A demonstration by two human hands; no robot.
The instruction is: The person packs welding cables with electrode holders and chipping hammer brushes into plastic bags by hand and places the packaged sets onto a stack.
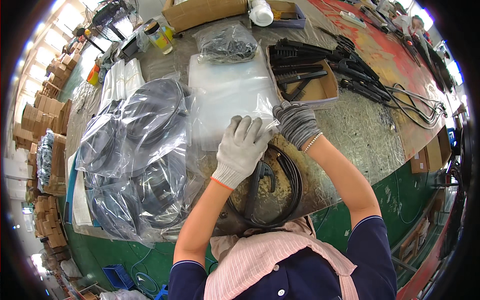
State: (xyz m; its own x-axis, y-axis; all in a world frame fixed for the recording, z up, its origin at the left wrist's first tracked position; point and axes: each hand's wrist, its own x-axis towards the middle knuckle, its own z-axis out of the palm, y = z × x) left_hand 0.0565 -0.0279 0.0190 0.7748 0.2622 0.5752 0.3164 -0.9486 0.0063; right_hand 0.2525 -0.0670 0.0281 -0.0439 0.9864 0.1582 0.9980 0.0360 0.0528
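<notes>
A stack of clear plastic bags (pixel 225 87) lies on the table in front of me. My left hand (pixel 241 150), in a pale grey glove, rests on the stack's near right part with its fingers stretched out. At the right edge, my right hand (pixel 297 124), in a dark striped glove, has its fingers closed on a corner of the plastic. Just below the hands lies a coiled black cable (pixel 298 192) with a black clamp-like handle (pixel 256 186); my left hand partly covers it. To the left are several bagged black cable coils (pixel 155 110).
A bag of small dark parts (pixel 227 44) sits on the stack's far end. An open carton (pixel 327 90) at the right holds black brushes (pixel 300 70). Beyond it lie black handles (pixel 357 75) with grey cables (pixel 422 110). A brown box (pixel 205 15) stands at the back.
</notes>
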